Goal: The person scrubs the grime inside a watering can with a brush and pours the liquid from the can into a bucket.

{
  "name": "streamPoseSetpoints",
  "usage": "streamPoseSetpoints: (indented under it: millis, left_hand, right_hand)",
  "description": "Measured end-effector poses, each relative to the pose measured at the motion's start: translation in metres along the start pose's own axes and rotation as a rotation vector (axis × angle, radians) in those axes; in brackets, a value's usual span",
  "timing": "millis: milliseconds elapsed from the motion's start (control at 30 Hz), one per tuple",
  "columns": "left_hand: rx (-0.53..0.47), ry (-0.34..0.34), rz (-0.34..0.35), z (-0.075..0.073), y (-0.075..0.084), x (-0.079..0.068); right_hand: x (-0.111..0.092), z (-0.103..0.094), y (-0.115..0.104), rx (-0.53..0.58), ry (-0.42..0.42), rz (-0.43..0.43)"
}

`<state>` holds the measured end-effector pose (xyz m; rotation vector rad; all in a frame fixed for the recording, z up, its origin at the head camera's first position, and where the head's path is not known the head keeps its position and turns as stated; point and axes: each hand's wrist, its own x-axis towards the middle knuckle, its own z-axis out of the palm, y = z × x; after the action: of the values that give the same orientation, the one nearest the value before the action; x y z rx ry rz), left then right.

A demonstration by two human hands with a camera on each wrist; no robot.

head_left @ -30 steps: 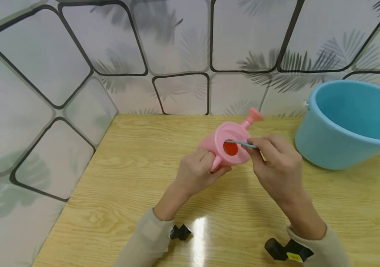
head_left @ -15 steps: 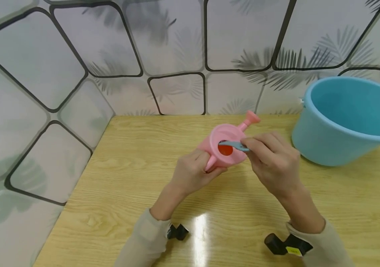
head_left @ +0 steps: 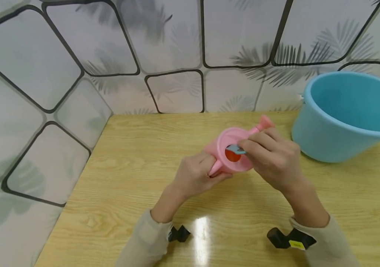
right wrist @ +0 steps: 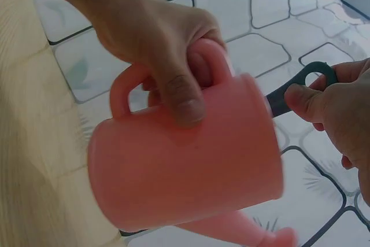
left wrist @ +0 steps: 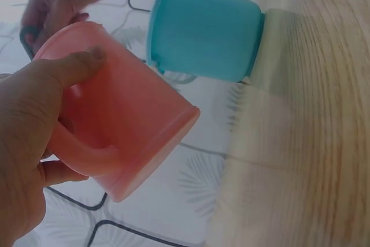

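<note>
My left hand point(head_left: 196, 172) grips the handle of a pink watering can point(head_left: 243, 165), thumb pressed along its side in the left wrist view. The can is tilted above the table, its round opening facing up towards me and orange-red inside. My right hand point(head_left: 274, 159) pinches a blue-grey tool point(head_left: 235, 149) at a flat handle ending in a ring, plain in the right wrist view as a dark ring handle point(right wrist: 283, 98). The tool's other end is hidden inside the can. The pink spout point(head_left: 264, 122) points to the back right, partly behind my right hand.
A large light-blue bucket point(head_left: 330, 137) stands on the wooden table point(head_left: 126, 167) at the right, near the back wall. A patterned wall point(head_left: 176, 92) borders the table at the back and left. Black wrist cameras point(head_left: 179, 233) sit at both cuffs.
The tool has turned so its flat side shows, and less of it sticks out of the opening. The can has turned slightly, and its spout is now partly behind my right hand.
</note>
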<state>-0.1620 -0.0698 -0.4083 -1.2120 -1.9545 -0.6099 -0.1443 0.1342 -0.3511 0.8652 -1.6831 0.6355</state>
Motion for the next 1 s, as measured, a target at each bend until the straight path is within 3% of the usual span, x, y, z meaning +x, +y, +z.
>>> streamPoseSetpoints:
  millis: [133, 200, 500, 600, 800, 1000]
  left_hand:
    - [-0.035, -0.024, -0.036, 0.0015, -0.0030, -0.0012]
    - [-0.049, -0.022, -0.026, 0.0027, -0.0033, -0.0016]
    - [-0.134, -0.028, 0.042, -0.0026, 0.0010, 0.0034]
    - [-0.117, -0.034, 0.038, -0.0043, 0.0004, 0.0036]
    - [-0.044, -0.027, -0.013, -0.0019, -0.0040, -0.0006]
    - [0.032, 0.028, 0.050, -0.0010, -0.0015, 0.0017]
  right_hand:
    - [0.0034, -0.0033, -0.0027, -0.006, 0.076, 0.015]
    - [0.0038, -0.0036, -0.0034, -0.003, 0.076, 0.010]
    - [0.0031, -0.0036, -0.0013, 0.019, -0.046, -0.068]
    - [0.0060, -0.0032, -0.0017, 0.005, -0.016, -0.081]
    - [0.0093, -0.0051, -0.0025, -0.012, 0.125, -0.043]
    - [0.0018, -0.0005, 0.0018, 0.021, 0.020, -0.020]
